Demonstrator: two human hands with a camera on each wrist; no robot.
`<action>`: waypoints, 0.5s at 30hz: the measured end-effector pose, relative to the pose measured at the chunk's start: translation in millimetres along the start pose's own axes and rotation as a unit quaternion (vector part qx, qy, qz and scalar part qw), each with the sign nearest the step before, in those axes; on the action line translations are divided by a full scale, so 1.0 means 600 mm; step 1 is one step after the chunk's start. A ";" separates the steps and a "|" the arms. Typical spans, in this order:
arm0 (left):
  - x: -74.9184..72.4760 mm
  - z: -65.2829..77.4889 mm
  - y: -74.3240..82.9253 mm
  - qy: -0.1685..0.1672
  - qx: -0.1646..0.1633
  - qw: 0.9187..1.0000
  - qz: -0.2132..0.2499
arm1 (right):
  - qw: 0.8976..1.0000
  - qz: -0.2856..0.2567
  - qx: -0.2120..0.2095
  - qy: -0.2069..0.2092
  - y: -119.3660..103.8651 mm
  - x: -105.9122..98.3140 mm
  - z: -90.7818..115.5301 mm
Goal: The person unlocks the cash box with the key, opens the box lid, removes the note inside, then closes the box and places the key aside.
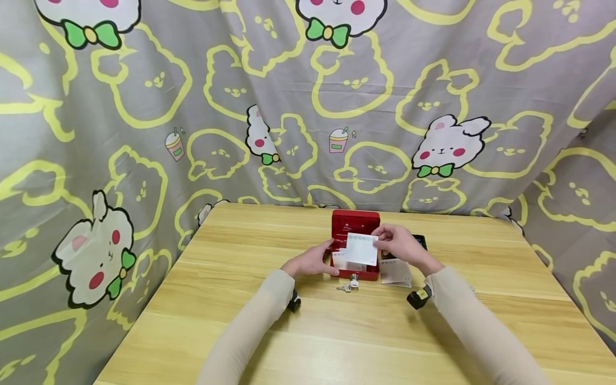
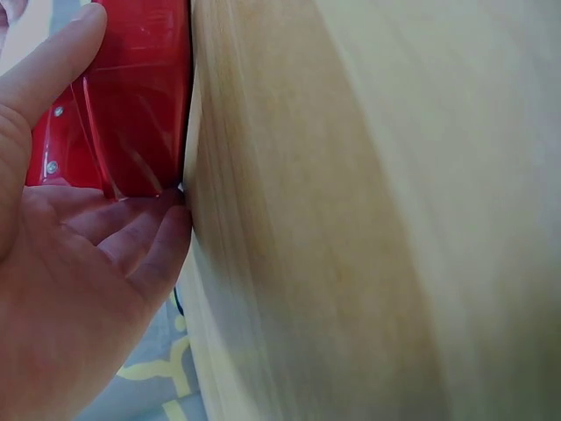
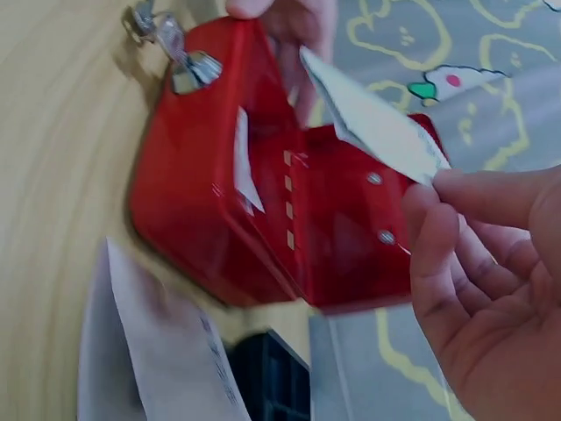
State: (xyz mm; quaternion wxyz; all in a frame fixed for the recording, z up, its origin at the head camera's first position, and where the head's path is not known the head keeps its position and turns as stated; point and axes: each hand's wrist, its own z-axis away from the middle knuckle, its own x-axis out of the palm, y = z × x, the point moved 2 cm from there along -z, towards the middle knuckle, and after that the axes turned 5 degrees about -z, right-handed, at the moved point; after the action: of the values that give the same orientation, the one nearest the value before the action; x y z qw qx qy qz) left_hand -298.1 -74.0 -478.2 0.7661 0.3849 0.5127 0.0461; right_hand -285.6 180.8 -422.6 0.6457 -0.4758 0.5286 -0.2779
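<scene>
A red metal cash box [image 1: 368, 275] stands on the table with its lid [image 1: 356, 216] raised and a white paper [image 3: 246, 167] inside. My left hand [image 1: 313, 261] grips the box's left end, its thumb at the front rim and its fingers against the side, as the left wrist view shows. My right hand [image 1: 398, 243] pinches a white paper slip [image 1: 362, 250] by its edge, thumb against fingers, and holds it above the open box. On the box's front is a silver lock [image 3: 196, 72], with small keys [image 1: 346, 287] hanging at it.
More printed paper sheets [image 1: 395, 273] lie right of the box, partly under my right forearm. Behind them sits a black compartment tray [image 3: 271, 373]. A patterned curtain [image 1: 289, 107] hangs along the back edge of the wooden table [image 1: 231, 235].
</scene>
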 end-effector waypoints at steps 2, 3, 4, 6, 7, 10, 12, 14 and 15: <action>0.000 0.000 0.000 -0.001 0.000 1.000 -0.004 | 1.000 -0.011 -0.006 -0.002 0.004 -0.016 0.006; 0.000 0.000 0.000 -0.001 0.001 1.000 -0.006 | 1.000 -0.019 -0.008 -0.003 0.007 -0.024 0.009; 0.000 0.000 0.001 -0.001 0.001 1.000 -0.006 | 1.000 -0.022 -0.011 -0.004 0.009 -0.032 0.013; 0.000 0.000 0.001 -0.002 0.000 1.000 -0.004 | 1.000 -0.027 -0.012 -0.008 0.013 -0.050 0.022; 0.000 0.000 0.002 -0.003 0.000 1.000 -0.004 | 1.000 -0.027 -0.009 -0.009 0.015 -0.059 0.028; 0.000 0.001 0.002 -0.002 0.001 1.000 0.002 | 1.000 -0.028 0.006 -0.010 0.023 -0.087 0.045; 0.000 0.002 0.003 -0.002 0.003 1.000 0.004 | 0.999 -0.029 0.018 -0.014 0.032 -0.105 0.057; 0.000 0.001 0.002 -0.002 0.005 1.000 0.005 | 0.999 -0.032 0.031 -0.019 0.042 -0.122 0.068; 0.000 0.001 0.001 -0.002 0.004 1.000 0.004 | 0.999 -0.033 0.035 -0.024 0.047 -0.130 0.073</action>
State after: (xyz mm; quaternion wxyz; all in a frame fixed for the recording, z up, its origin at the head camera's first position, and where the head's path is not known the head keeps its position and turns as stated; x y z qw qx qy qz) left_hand -297.3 -73.9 -477.4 0.7651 0.3906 0.5098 0.0466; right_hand -270.5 273.2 -416.4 0.6648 -0.4768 0.4869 -0.3062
